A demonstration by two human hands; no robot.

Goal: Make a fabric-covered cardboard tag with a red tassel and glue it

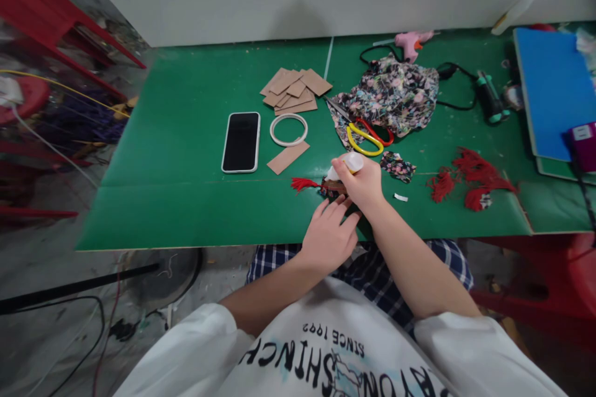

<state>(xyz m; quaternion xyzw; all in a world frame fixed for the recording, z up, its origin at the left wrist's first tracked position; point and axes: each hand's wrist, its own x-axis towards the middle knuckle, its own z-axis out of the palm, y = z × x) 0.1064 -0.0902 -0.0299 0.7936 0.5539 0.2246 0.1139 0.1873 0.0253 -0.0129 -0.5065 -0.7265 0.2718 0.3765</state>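
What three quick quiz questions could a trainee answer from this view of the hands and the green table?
1. True or false: the phone lies screen-up to the left of the white ring.
2. Which hand holds the small white bottle? A) left hand B) right hand
3. What lies on the edge of the floral fabric, with yellow and red handles?

Key: 1 true; 2 B, and the left hand presses flat on the small brown piece with the red tassel; 3 scissors.
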